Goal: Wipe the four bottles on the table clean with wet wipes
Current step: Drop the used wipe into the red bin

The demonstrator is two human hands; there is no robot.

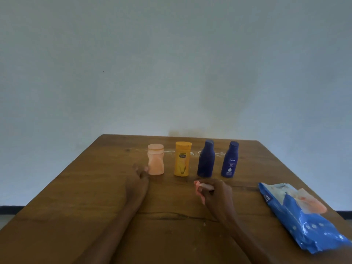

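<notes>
Bottles in a row on the wooden table (76, 197): pink bottle (155, 159), yellow bottle (182, 159), two blue bottles (206, 159) (230, 159), all upright. I see my left hand (140, 173) half-open, empty, just beside the pink one; my right hand (215, 191) pinches a wet wipe (200, 185). Wipes pack (304, 220) at right.

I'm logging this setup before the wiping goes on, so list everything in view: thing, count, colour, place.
table: 1, brown wood, fills the lower frame
pale orange bottle: 1, leftmost in the upright row
yellow bottle: 1, second from left
unlabelled-side blue bottle: 1, dark blue, third
labelled blue bottle: 1, dark blue, rightmost
wipes pack: 1, blue, right edge, a wipe sticking out
wet wipe: 1, pinkish, bunched in the right hand
wall: pale grey-blue, behind
left hand: beside the pale orange bottle
right hand: before the blue bottles
</notes>
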